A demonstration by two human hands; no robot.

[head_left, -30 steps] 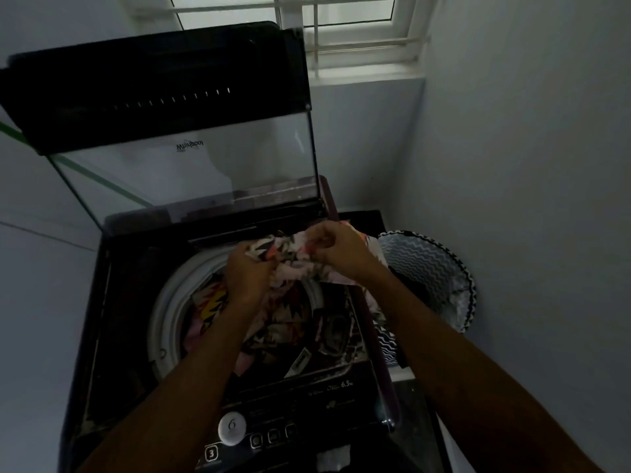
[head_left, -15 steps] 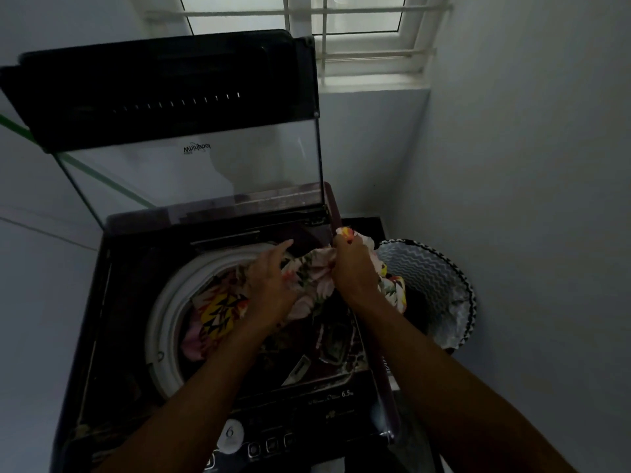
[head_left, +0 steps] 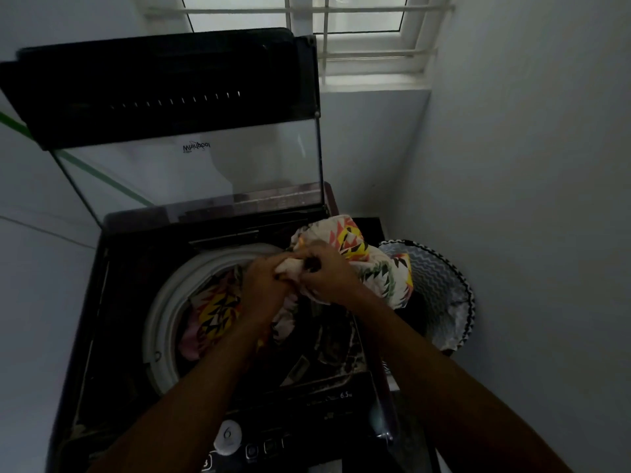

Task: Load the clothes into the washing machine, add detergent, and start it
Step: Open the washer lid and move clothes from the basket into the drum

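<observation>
Patterned garment (head_left: 372, 264) | my left hand (head_left: 263, 288) now clutches it beside my right hand (head_left: 324, 274), bunched higher over drum (head_left: 164, 319) | loading unfinished.

Ahead of you a barred window (head_left: 345, 15) sits high in the pale wall (head_left: 529, 165). To your right, a zigzag-patterned basket (head_left: 440, 288) stands in the corner.

One head cam, wide-angle, looks fwd and steeply down from close above the washing machine (head_left: 102, 336), open lid (head_left: 164, 87) and window (head_left: 358, 15) beyond the fingers (head_left: 290, 264), basket (head_left: 440, 285) to their right.
</observation>
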